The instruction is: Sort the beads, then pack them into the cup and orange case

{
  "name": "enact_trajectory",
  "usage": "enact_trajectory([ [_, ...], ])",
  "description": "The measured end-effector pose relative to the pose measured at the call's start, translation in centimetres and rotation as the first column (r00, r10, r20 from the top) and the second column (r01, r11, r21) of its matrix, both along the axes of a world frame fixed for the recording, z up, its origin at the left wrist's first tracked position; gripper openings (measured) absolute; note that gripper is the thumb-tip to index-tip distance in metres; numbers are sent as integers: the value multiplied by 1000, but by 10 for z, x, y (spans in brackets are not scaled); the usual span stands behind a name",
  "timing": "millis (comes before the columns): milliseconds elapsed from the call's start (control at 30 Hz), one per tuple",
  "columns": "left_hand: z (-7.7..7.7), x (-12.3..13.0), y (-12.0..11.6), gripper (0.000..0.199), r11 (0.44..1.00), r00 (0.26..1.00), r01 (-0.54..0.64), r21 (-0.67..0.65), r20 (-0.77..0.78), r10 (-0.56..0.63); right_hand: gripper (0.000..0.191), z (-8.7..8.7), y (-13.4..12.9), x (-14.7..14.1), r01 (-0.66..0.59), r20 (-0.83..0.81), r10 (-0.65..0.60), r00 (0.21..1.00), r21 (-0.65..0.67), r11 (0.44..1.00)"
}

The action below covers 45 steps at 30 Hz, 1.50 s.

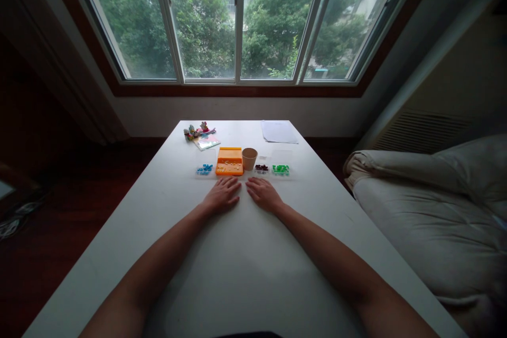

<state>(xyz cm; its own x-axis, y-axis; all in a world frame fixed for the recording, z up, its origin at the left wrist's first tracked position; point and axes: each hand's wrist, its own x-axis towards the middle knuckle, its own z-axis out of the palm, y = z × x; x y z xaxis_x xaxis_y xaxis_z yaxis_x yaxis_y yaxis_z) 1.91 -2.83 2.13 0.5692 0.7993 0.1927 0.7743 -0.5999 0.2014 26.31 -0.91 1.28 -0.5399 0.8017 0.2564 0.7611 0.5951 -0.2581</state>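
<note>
My left hand (222, 195) lies flat on the white table (237, 274), palm down, just in front of an orange open box (229, 153) with small pale pieces in it. Flat on the table too, my right hand (263, 194) rests near a brown paper cup (249, 159). Both hands have their fingers a little apart and hold nothing. Left of the orange box is a clear box with blue pieces (205, 169). To the right of the cup stand a clear box with dark brown pieces (261, 168) and another with green pieces (281, 170).
Small colourful figures (190, 133) and a card or packet (207, 141) lie at the table's back left. White paper sheets (278, 131) are at the back right. A padded grey seat (428, 211) stands right of the table, and a window (237, 21) is beyond it.
</note>
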Motion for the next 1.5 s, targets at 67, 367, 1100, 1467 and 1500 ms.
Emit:
enact_trajectory([
  [67, 5, 0, -3, 44, 1000, 998, 16, 18, 67, -17, 45, 4, 3, 4, 92, -121, -88, 989, 30, 995],
  [367, 10, -1, -5, 23, 999, 968, -50, -4, 246, 49, 53, 24, 48, 24, 488, -314, -417, 853, 196, 851],
  [1100, 32, 63, 79, 36, 959, 846, -283, -1, 471, 250, 34, 25, 69, 40, 440, -824, -379, 422, -179, 880],
  [1467, 42, 75, 58, 13, 972, 815, -231, 39, 553, 172, 38, 77, 75, 35, 213, -904, -218, 368, -147, 966],
  [1500, 43, 76, 51, 14, 974, 810, -222, 41, 564, 161, 38, 82, 73, 34, 188, -903, -195, 383, -130, 973],
])
